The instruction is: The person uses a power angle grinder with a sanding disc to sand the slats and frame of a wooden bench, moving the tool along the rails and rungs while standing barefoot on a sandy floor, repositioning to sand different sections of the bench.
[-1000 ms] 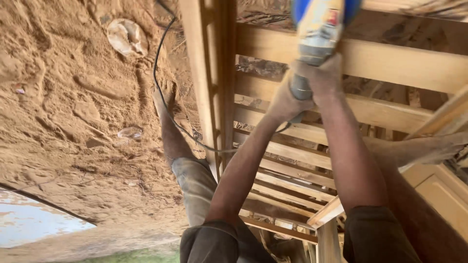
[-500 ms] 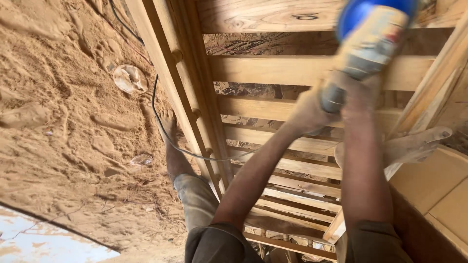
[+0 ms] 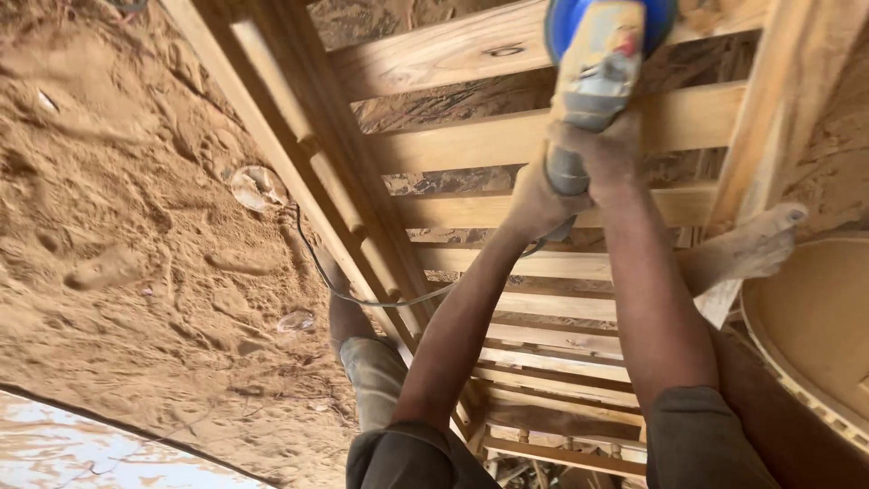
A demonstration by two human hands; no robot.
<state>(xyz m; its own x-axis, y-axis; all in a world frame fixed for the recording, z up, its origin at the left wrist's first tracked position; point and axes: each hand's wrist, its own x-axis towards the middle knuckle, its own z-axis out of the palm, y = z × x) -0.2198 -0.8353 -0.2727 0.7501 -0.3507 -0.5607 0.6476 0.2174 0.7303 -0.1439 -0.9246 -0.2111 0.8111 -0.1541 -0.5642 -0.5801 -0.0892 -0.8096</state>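
Both hands grip a blue and grey power grinder [image 3: 602, 63] at the upper centre of the frame: the left hand [image 3: 536, 195] is wrapped around its rear handle, the right hand [image 3: 605, 149] closed over the body just above. The tool presses on a slat of the wooden slatted frame [image 3: 507, 136]. Its black cord [image 3: 362, 294] trails down across the frame's rail toward the sandy ground [image 3: 118, 226], so a snag could jerk the tool. A bare foot [image 3: 756, 244] braces on the frame at right; a skid across the slat could likely bring the disc toward it.
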